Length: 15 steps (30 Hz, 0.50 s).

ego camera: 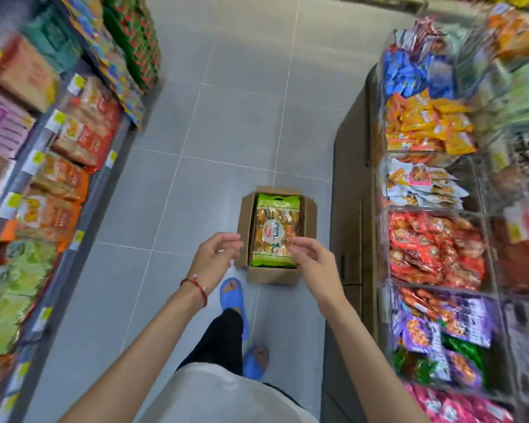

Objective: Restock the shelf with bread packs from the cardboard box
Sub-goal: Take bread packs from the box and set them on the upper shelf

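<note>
The bread pack (276, 230) lies flat on top inside the open cardboard box (244, 221) on the floor tiles (226, 132), long axis running away from the person. It sits below and ahead of both hands. The right hand (316, 264) overlaps its near corner in view; the left hand (213, 259) hovers left of the box. Both sets of fingers are loosely spread, holding nothing.

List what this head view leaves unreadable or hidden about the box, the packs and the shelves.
- Cardboard box: the top bread pack covers everything beneath, so the number of packs left is hidden.
- Bread pack label: too small to read, and the right hand overlaps its lower corner.
- Left shelf and right shelf: motion blur smears the packets and price tags.
- Shelf gap for the packs: not identifiable.
</note>
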Tool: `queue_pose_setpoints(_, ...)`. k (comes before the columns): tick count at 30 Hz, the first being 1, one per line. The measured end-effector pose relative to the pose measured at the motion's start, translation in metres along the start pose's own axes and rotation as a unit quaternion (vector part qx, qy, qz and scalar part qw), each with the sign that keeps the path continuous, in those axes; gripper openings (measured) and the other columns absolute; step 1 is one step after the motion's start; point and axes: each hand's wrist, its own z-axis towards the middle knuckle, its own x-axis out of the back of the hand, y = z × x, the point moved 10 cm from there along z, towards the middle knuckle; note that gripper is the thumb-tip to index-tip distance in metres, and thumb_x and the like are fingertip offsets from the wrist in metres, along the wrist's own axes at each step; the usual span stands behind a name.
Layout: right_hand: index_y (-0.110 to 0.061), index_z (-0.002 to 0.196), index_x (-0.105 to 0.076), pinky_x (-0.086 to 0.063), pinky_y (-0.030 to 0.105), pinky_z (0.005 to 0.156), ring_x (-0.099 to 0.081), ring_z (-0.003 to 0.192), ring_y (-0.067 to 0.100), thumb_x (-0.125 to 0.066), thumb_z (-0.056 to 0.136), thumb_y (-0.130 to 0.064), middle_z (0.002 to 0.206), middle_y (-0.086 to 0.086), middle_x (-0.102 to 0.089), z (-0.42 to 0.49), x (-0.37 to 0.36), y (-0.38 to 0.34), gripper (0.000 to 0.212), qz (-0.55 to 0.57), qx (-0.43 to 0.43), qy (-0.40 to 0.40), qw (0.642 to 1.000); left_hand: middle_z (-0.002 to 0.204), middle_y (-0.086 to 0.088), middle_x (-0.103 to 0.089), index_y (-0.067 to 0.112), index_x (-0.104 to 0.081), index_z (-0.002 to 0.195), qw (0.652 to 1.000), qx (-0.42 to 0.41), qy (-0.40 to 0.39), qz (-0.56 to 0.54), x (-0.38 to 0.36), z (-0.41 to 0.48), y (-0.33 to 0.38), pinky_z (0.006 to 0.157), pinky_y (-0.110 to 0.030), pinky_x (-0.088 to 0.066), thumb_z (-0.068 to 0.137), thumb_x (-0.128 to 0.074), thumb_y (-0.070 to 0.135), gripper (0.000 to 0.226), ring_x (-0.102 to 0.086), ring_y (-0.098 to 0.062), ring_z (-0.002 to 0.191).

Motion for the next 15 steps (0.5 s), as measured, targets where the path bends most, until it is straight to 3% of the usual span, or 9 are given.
queue_pose_setpoints(3, -0.023, 0.117, -0.069, -0.055, 0.048, 0.103, -0.068, 0.111, 0.017, -0.064, 0.100, -0.016, 0.116, 0.000, -0.072, 0.039, 0.012, 0.000, 0.019, -0.015, -0.010, -0.001, 1.000, 0.107, 0.000, -0.069, 0.018, -0.065, 0.108, 1.000, 0.021, 0.018, 0.001, -0.013, 0.034, -0.007, 0.075, -0.021, -0.050, 0.093, -0.054, 0.006, 0.023, -0.064, -0.018, 0.102)
queue_pose_setpoints(7, -0.018, 0.128, -0.064, -0.055, 0.038, 0.102, -0.065, 0.113, 0.014, -0.059, 0.103, -0.016, 0.119, -0.002, -0.069, 0.090, 0.022, -0.006, 0.025, -0.061, -0.017, -0.013, 0.998, 0.102, -0.002, -0.067, 0.013, -0.067, 0.110, 0.997, 0.066, 0.032, -0.003, -0.035, 0.086, -0.015, 0.061, -0.014, -0.050, 0.094, -0.057, 0.013, 0.019, -0.065, -0.020, 0.095)
queue_pose_setpoints(11, -0.017, 0.129, -0.064, -0.053, 0.023, 0.093, -0.064, 0.108, 0.008, -0.059, 0.104, -0.017, 0.115, -0.005, -0.068, 0.141, 0.021, -0.005, 0.026, -0.118, -0.017, -0.054, 0.991, 0.101, -0.001, -0.069, 0.016, -0.066, 0.106, 0.994, 0.108, 0.025, 0.005, -0.058, 0.130, -0.033, 0.077, -0.023, -0.050, 0.093, -0.058, 0.016, 0.015, -0.065, -0.021, 0.099)
queue_pose_setpoints(15, -0.019, 0.126, -0.065, -0.050, 0.017, 0.083, -0.063, 0.099, 0.002, -0.058, 0.104, -0.018, 0.107, -0.013, -0.067, 0.198, 0.016, 0.005, 0.023, -0.195, -0.016, -0.106, 0.975, 0.106, -0.005, -0.068, 0.016, -0.065, 0.108, 0.986, 0.162, 0.034, -0.004, -0.078, 0.164, -0.060, 0.088, -0.030, -0.050, 0.093, -0.058, 0.016, 0.017, -0.064, -0.023, 0.101)
